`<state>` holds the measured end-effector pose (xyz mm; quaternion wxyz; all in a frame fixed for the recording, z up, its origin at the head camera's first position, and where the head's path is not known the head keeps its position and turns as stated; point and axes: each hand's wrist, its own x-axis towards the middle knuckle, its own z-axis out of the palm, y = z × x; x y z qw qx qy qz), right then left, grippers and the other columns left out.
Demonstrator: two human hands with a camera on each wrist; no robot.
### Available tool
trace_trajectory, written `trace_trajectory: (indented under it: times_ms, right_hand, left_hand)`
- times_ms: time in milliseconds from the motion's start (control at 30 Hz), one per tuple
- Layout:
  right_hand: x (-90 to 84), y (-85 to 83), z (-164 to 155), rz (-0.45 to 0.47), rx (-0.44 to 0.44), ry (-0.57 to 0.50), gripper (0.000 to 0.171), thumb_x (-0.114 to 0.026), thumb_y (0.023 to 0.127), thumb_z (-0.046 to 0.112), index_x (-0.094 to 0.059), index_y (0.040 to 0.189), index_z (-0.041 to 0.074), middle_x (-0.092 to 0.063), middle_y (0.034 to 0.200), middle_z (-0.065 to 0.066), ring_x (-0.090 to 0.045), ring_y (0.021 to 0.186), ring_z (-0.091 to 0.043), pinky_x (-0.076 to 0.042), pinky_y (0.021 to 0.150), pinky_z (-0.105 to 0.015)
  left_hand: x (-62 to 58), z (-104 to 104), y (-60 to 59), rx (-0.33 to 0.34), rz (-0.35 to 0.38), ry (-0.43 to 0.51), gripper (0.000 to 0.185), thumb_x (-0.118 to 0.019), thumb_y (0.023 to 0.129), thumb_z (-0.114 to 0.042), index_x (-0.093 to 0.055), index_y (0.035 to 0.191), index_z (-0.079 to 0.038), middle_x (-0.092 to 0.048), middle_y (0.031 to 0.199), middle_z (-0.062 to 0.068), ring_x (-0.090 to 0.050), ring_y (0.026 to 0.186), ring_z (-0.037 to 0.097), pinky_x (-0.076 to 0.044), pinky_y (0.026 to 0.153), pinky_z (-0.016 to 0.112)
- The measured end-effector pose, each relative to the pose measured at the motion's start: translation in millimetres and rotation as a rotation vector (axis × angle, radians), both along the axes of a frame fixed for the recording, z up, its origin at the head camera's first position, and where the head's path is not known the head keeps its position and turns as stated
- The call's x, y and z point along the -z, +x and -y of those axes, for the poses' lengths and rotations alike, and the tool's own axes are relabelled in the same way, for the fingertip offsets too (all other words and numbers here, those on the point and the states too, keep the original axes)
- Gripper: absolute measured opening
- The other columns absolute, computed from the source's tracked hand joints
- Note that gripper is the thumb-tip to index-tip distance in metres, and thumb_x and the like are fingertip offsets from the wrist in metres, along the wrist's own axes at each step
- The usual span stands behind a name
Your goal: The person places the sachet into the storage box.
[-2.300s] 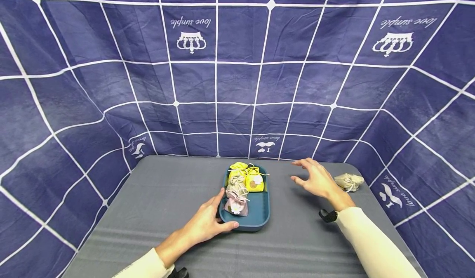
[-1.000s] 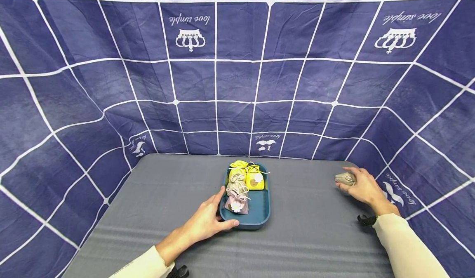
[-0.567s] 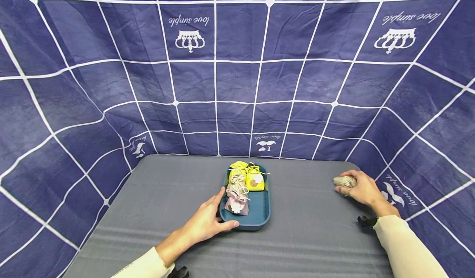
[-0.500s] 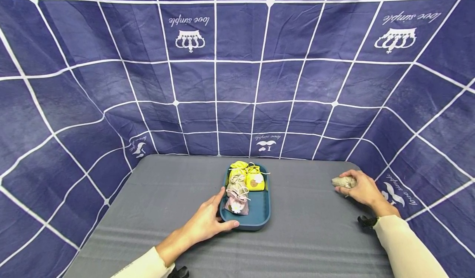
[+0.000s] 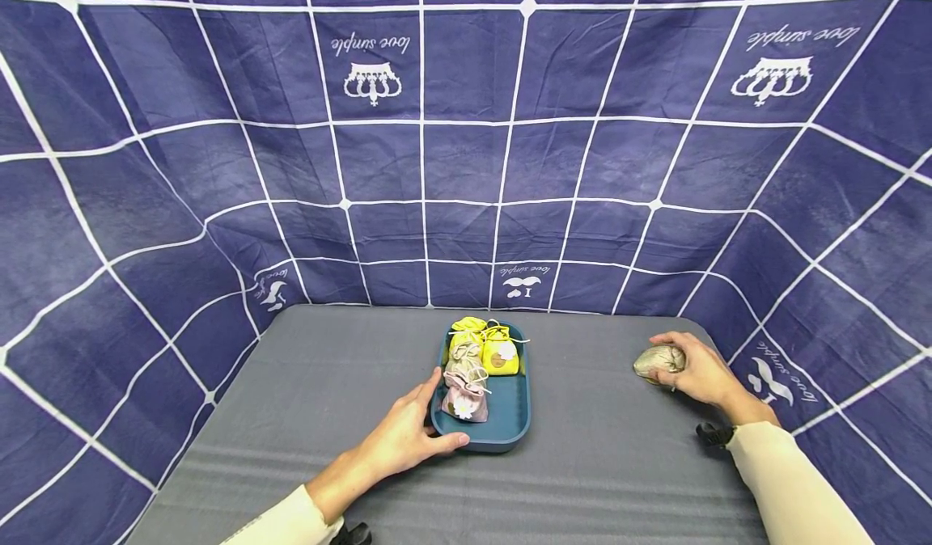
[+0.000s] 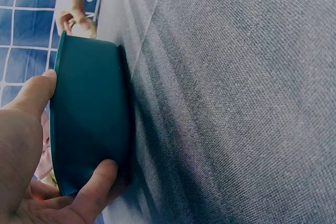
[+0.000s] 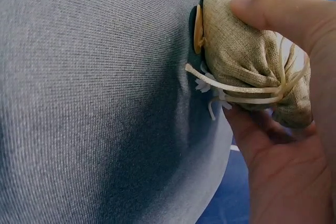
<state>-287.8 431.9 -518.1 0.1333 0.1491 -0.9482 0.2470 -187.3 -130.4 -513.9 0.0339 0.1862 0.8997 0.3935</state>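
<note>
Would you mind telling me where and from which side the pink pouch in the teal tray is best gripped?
Pinch the pink pouch at its gathered neck, just under the drawstring, coming from above. It stands upright at the near left of the teal tray, whose rim and the left hand block low side approaches, and a beige pouch sits close behind. The tray's right side looks free.

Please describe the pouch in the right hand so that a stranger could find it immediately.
On the grey table, look right of the teal tray. There the right hand grips a beige burlap pouch; it alone lies outside the tray.
</note>
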Motion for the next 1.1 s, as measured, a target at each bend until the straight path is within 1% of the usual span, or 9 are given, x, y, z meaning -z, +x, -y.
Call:
trace_trajectory:
  times_ms: [100, 167, 267, 433, 533, 667, 800, 967, 1100]
  right_hand:
    - [-1.6, 1.4, -1.8, 0.063, 0.052, 0.020, 0.066, -0.104, 0.086, 0.030, -0.076, 0.139, 0.003, -0.081, 0.126, -0.025, -0.074, 0.112, -0.036, -0.054, 0.090, -0.041]
    - [-1.7, 2.3, -2.9, 0.106, 0.087, 0.027, 0.069, -0.103, 0.088, 0.036, -0.074, 0.140, 0.001, -0.081, 0.124, -0.027, -0.075, 0.111, -0.041, -0.055, 0.090, -0.046]
    - [-2.1, 3.4, -3.0, 0.139, 0.118, 0.030, 0.069, -0.101, 0.090, 0.041, -0.073, 0.141, 0.003, -0.082, 0.118, -0.025, -0.075, 0.104, -0.038, -0.056, 0.087, -0.046]
    - [-3.7, 4.5, 2.1, 0.105, 0.118, 0.001, 0.064, -0.103, 0.088, 0.039, -0.075, 0.137, 0.009, -0.083, 0.113, -0.019, -0.073, 0.097, -0.028, -0.054, 0.082, -0.042]
    - [-5.6, 4.8, 8.1, 0.101, 0.095, -0.028, 0.063, -0.105, 0.088, 0.036, -0.076, 0.138, 0.012, -0.083, 0.112, -0.016, -0.071, 0.095, -0.023, -0.053, 0.081, -0.038]
    - [-8.9, 4.0, 17.2, 0.113, 0.054, -0.061, 0.063, -0.105, 0.089, 0.034, -0.075, 0.141, 0.014, -0.083, 0.110, -0.011, -0.068, 0.094, -0.015, -0.053, 0.081, -0.033]
    - [-15.1, 4.3, 27.8, 0.107, 0.000, -0.093, 0.061, -0.105, 0.089, 0.030, -0.076, 0.140, 0.016, -0.082, 0.108, -0.007, -0.066, 0.092, -0.009, -0.053, 0.080, -0.028]
    - [-23.1, 6.7, 43.5, 0.106, -0.092, -0.140, 0.056, -0.104, 0.089, 0.022, -0.076, 0.138, 0.017, -0.081, 0.106, -0.005, -0.065, 0.087, -0.004, -0.054, 0.077, -0.026]
    - [-27.5, 7.2, 57.5, 0.073, -0.184, -0.172, 0.054, -0.104, 0.088, 0.014, -0.077, 0.136, 0.015, -0.081, 0.112, -0.006, -0.067, 0.089, -0.001, -0.059, 0.075, -0.024]
  left_hand:
    - [0.0, 0.2, -0.4, 0.002, -0.002, 0.004, 0.128, -0.101, 0.092, -0.051, -0.030, 0.180, 0.009, -0.049, 0.172, 0.043, -0.084, 0.107, 0.023, -0.066, 0.089, 0.021]
    - [0.2, 0.1, -0.4, 0.003, -0.003, 0.005, 0.128, -0.101, 0.092, -0.050, -0.030, 0.180, 0.009, -0.049, 0.172, 0.043, -0.084, 0.105, 0.022, -0.066, 0.089, 0.021]
    - [0.0, -0.1, -0.4, 0.000, -0.009, 0.000, 0.128, -0.101, 0.091, -0.050, -0.030, 0.179, 0.010, -0.051, 0.171, 0.043, -0.084, 0.103, 0.019, -0.066, 0.090, 0.021]
    - [-0.2, -0.6, -0.5, -0.003, -0.018, -0.014, 0.127, -0.101, 0.091, -0.051, -0.031, 0.179, 0.010, -0.051, 0.171, 0.042, -0.083, 0.103, 0.019, -0.067, 0.093, 0.025]
    - [-0.1, -0.6, -0.3, -0.002, -0.020, -0.015, 0.127, -0.101, 0.091, -0.051, -0.031, 0.179, 0.010, -0.052, 0.171, 0.042, -0.083, 0.106, 0.021, -0.068, 0.094, 0.027]
    - [0.0, -0.4, -0.1, -0.002, -0.016, -0.015, 0.128, -0.100, 0.092, -0.051, -0.031, 0.179, 0.010, -0.051, 0.170, 0.043, -0.083, 0.103, 0.018, -0.067, 0.093, 0.026]
    - [0.1, -0.3, -0.4, -0.001, -0.012, -0.005, 0.128, -0.101, 0.092, -0.050, -0.030, 0.179, 0.011, -0.051, 0.170, 0.043, -0.084, 0.102, 0.020, -0.067, 0.091, 0.025]
    - [0.0, -0.1, -0.6, -0.004, -0.015, -0.006, 0.128, -0.101, 0.091, -0.051, -0.031, 0.179, 0.011, -0.051, 0.170, 0.043, -0.084, 0.106, 0.024, -0.069, 0.093, 0.029]
    - [-0.1, 0.0, -0.7, 0.000, -0.008, 0.005, 0.128, -0.101, 0.091, -0.050, -0.030, 0.179, 0.010, -0.049, 0.172, 0.043, -0.084, 0.111, 0.027, -0.070, 0.095, 0.033]
